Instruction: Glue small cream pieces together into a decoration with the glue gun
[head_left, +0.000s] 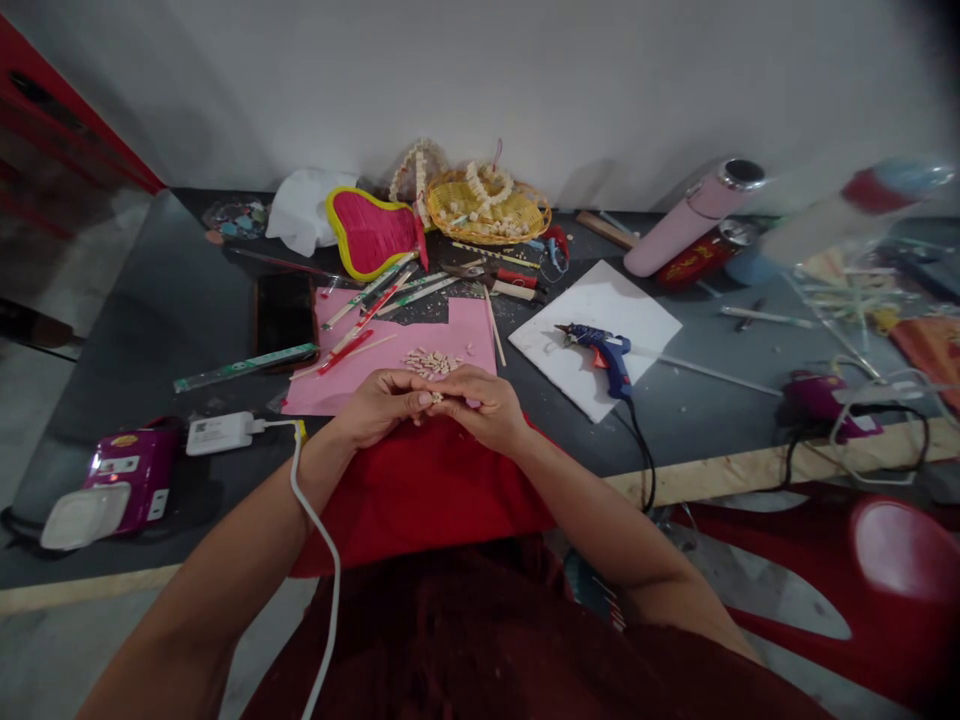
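Note:
My left hand (382, 405) and my right hand (480, 400) meet at the front edge of a pink sheet (472, 325). The fingers of both pinch a small cluster of pale wooden pieces (436, 397) between them. Parts of that cluster are hidden behind the fingertips. Just beyond my hands, a pile of short pale stick pieces (427, 362) lies on the sheet. A red cloth (442, 490) hangs below my wrists.
A blue glue gun (611, 350) rests on a white board (600, 395) at right. Pliers (510, 282), wrapped chopsticks (244, 368) and a wicker basket (487, 238) lie behind and left. A pink flask (686, 225) stands far right. A white cable (319, 530) crosses my left forearm.

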